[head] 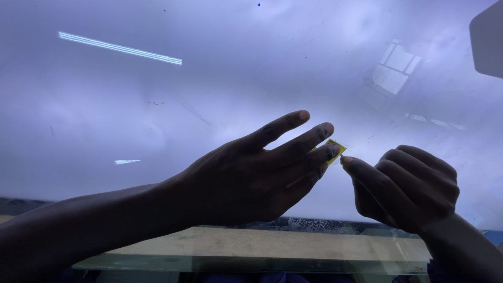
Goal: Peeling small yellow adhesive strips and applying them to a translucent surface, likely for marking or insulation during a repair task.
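A large glass pane point(236, 78) reflects window light above a wooden board point(293, 243).

The only label here is a small yellow-green rectangular sticker point(333, 149), lying against the pale glass pane. You see it just beyond your left hand's fingertips point(329, 153), which cover most of it, and your right hand's forefinger tip point(347, 160) touches its lower right corner. Only its upper right part shows.

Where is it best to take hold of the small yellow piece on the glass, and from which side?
Probably the small flat yellow piece is best pinched at its exposed right corner, coming from the right: the left hand covers its left part, and the right hand already meets that corner.
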